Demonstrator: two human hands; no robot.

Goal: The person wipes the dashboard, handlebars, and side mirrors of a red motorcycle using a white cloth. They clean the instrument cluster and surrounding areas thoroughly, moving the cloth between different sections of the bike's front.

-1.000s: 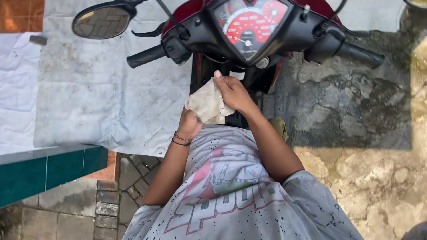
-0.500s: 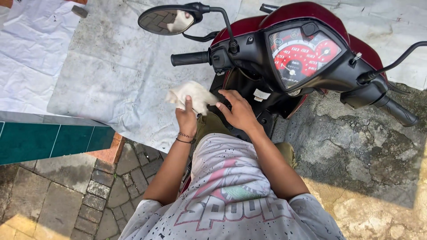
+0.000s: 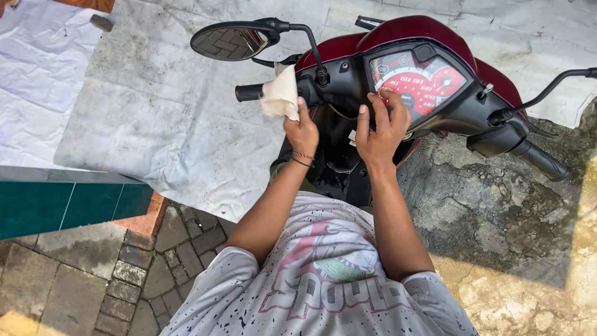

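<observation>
A crumpled off-white cloth (image 3: 280, 93) is gripped in the left hand (image 3: 302, 129), whose fingers are closed on its lower edge with the thumb pointing up. The cloth is pressed against the left handlebar (image 3: 250, 92) of a dark red scooter (image 3: 410, 31), just beside the black switch housing (image 3: 311, 87) and below the left mirror (image 3: 229, 42). The left arm is extended forward from the shoulder, a thin bracelet (image 3: 302, 158) being worn at the wrist. The right hand (image 3: 379, 127) is held open and empty, its fingers (image 3: 398, 102) spread and laid on the lower rim of the red instrument panel (image 3: 416, 81); the right forearm is raised nearly straight ahead. The two hands are kept apart, with the steering column between them. The right handlebar (image 3: 541, 160) is left untouched. White sheeting (image 3: 155, 124) is spread on the ground under the front of the scooter.
</observation>
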